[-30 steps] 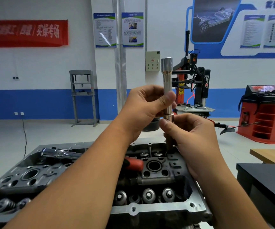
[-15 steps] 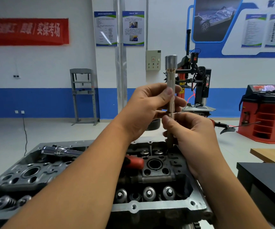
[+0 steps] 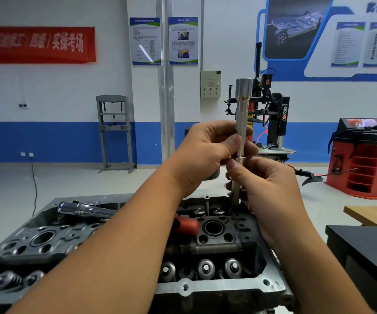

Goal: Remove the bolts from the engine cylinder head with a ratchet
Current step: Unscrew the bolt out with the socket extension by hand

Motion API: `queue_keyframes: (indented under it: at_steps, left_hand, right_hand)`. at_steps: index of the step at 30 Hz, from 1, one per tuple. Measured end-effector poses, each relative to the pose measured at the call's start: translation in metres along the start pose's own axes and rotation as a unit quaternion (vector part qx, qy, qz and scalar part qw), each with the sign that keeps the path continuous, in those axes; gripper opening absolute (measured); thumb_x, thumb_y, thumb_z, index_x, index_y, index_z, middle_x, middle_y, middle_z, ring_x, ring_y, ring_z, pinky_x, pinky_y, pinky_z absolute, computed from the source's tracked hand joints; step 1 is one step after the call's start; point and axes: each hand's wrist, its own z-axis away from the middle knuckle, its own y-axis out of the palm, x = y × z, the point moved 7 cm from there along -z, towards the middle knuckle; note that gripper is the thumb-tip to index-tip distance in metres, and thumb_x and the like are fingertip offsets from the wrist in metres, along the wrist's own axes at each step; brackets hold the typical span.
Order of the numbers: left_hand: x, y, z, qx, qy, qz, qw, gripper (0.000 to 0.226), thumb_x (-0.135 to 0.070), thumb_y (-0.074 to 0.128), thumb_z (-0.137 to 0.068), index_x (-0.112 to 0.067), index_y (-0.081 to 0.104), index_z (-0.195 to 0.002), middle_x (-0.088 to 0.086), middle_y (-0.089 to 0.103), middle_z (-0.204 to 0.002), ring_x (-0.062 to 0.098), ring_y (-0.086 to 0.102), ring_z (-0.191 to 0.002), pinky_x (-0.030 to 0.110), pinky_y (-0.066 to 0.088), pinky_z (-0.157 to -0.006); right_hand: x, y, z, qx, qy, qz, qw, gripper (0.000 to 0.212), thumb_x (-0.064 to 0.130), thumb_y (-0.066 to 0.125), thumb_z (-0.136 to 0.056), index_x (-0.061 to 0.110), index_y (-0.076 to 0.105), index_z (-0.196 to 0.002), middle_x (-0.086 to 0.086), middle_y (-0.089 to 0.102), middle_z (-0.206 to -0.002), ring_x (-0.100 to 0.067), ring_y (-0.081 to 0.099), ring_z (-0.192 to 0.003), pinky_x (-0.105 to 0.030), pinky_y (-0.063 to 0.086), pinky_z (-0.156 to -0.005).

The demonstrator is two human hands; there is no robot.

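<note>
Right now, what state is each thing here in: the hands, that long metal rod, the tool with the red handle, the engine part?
Left hand: grips the extension bar.
Right hand: grips the bar lower down.
Extension bar: upright, lower end at the cylinder head.
Ratchet: lying unused on the head.
Cylinder head: uncovered, valve springs showing.

Auto workshop: tire changer (image 3: 273, 114), cyl. head (image 3: 217, 236)

The left forearm crosses the cylinder head (image 3: 217, 288) and hides its middle, along with most of the ratchet (image 3: 85, 209) between its chrome head and red grip. The right hand (image 3: 271, 191) covers the lower shaft of the upright extension bar (image 3: 241, 123), so whether its tip sits on a bolt cannot be told. The red banner (image 3: 35, 44) is cut off at the left edge, its characters blurred, and the wall posters' (image 3: 145, 40) print is too small to read
</note>
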Motion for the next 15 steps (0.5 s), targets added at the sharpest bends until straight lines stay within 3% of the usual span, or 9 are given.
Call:
queue_keyframes:
  at_steps: [2,5,7,9,12,15]
  left_hand:
    - [-0.005,-0.003,0.001,-0.022,0.018,-0.007,1.000,0.015,-0.004,0.070,-0.094,-0.001,0.070,-0.108,0.012,0.077,-0.090,0.027,0.073,-0.089,0.049,0.062,-0.089]
    - [-0.009,-0.006,0.003,-0.050,0.025,0.013,0.998,0.035,-0.020,0.082,-0.074,0.000,0.070,-0.100,0.015,0.075,-0.090,0.031,0.070,-0.088,0.065,0.053,-0.094]
    - [-0.006,-0.001,0.002,-0.019,0.008,0.023,1.000,0.028,-0.024,0.072,-0.087,-0.004,0.071,-0.106,0.012,0.076,-0.093,0.031,0.071,-0.092,0.064,0.053,-0.097]
    - [-0.002,0.003,0.001,0.015,-0.002,0.028,1.000,0.018,-0.014,0.059,-0.103,-0.006,0.070,-0.114,0.011,0.077,-0.097,0.030,0.072,-0.097,0.056,0.056,-0.093]
    - [-0.003,-0.002,0.000,-0.006,0.015,0.001,1.000,0.012,-0.003,0.062,-0.100,-0.006,0.070,-0.110,0.009,0.077,-0.090,0.026,0.074,-0.090,0.045,0.061,-0.087]
    - [-0.008,-0.008,0.003,-0.050,0.023,0.003,0.998,0.028,-0.017,0.083,-0.077,-0.004,0.070,-0.099,0.011,0.076,-0.088,0.028,0.070,-0.085,0.063,0.055,-0.093]
  right_hand:
    - [0.000,-0.001,0.001,-0.002,-0.001,-0.002,1.000,0.007,0.028,0.085,-0.085,0.025,0.080,-0.081,-0.011,0.074,-0.074,-0.024,0.067,-0.069,-0.043,0.053,-0.068]
    - [0.003,-0.003,0.002,-0.019,-0.010,-0.003,1.000,0.013,0.027,0.090,-0.078,0.024,0.078,-0.080,-0.012,0.073,-0.074,-0.025,0.064,-0.067,-0.046,0.054,-0.067]
    - [0.005,-0.002,0.003,-0.020,-0.010,-0.002,1.000,0.013,0.031,0.088,-0.078,0.025,0.077,-0.080,-0.012,0.074,-0.074,-0.031,0.067,-0.067,-0.051,0.056,-0.067]
    - [0.005,-0.001,0.003,-0.012,-0.003,-0.007,1.000,0.013,0.034,0.086,-0.079,0.023,0.078,-0.078,-0.006,0.076,-0.073,-0.030,0.071,-0.071,-0.047,0.056,-0.067]
    - [0.002,0.000,0.002,0.000,0.014,-0.026,1.000,0.012,0.025,0.084,-0.085,0.018,0.078,-0.077,-0.006,0.075,-0.073,-0.024,0.070,-0.069,-0.040,0.054,-0.066]
    - [0.004,-0.002,0.003,-0.007,0.003,-0.021,1.000,0.010,0.026,0.088,-0.079,0.024,0.078,-0.077,-0.003,0.075,-0.070,-0.019,0.068,-0.064,-0.039,0.053,-0.063]
